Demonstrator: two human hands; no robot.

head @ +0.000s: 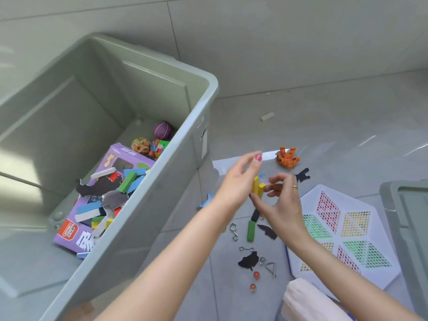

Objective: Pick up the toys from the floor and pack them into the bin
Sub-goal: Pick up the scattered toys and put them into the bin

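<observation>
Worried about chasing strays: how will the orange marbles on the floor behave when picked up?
The two orange marbles look small, round and glassy, so they will likely roll if nudged and may slip from a pinch. Probably light; a scoop seems safer.
</observation>
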